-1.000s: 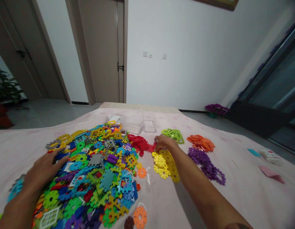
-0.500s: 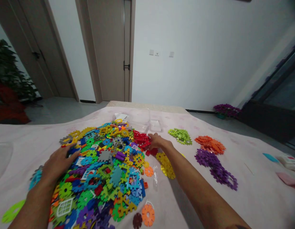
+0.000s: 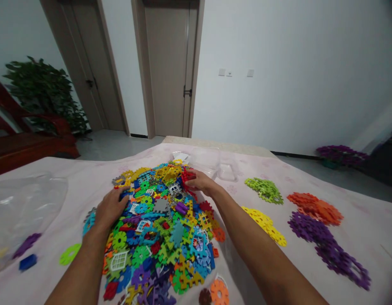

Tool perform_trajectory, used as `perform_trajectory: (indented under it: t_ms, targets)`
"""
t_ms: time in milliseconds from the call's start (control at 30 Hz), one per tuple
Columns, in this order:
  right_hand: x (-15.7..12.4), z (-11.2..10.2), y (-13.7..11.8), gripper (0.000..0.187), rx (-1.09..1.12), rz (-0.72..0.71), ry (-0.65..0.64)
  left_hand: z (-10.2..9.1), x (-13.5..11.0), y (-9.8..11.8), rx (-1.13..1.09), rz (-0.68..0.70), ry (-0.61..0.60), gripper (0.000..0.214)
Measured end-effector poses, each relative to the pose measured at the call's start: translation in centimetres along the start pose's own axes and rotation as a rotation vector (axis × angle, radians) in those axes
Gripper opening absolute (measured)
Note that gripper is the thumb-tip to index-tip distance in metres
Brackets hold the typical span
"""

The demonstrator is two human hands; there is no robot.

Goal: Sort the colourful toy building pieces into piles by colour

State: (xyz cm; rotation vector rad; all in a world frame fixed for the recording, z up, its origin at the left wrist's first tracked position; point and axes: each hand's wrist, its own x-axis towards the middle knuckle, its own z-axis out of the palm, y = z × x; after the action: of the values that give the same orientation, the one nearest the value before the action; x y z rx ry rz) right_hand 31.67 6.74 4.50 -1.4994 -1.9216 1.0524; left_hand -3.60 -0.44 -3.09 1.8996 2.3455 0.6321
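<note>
A large heap of mixed interlocking plastic toy pieces (image 3: 161, 206) lies in front of me, in many colours and shapes. At its far right side my right hand (image 3: 199, 182) has its fingers curled on a bunch of red plastic pieces (image 3: 187, 178); the fingers partly hide them. My left hand (image 3: 111, 208) rests against the heap's left edge, thumb and fingers apart, with a dark blue piece (image 3: 123, 195) showing between them. Whether it touches that piece is unclear.
Sorted piles lie to the right: light green (image 3: 264, 189), orange (image 3: 316, 208), yellow (image 3: 266, 224) and purple (image 3: 329, 248) pieces. Clear plastic trays (image 3: 205, 159) stand behind the heap. A clear plastic bag (image 3: 27, 207) spreads at left, near a loose blue piece (image 3: 28, 262).
The view has turned left, so the table appears shifted right. My right hand has moved left over the heap with the red pieces. My left hand stays at the heap's left edge.
</note>
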Motion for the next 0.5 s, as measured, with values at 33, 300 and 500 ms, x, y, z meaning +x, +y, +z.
perform_trajectory:
  t_ms: [33, 300, 500]
  targets:
    - [0.6, 0.3, -0.8, 0.060, -0.005, -0.030, 0.007, -0.1, -0.2, 0.3, 0.024, 0.021, 0.040, 0.051]
    - [0.4, 5.8, -4.3, 0.042, -0.374, -0.535, -0.077, 0.8, -0.9, 4.2, -0.039, 0.472, -0.023, 0.046]
    - [-1.3, 6.8, -5.0, 0.036, -0.828, -0.556, -0.245, -0.4, -1.7, 5.4, 0.095, 0.362, -0.026, 0.040]
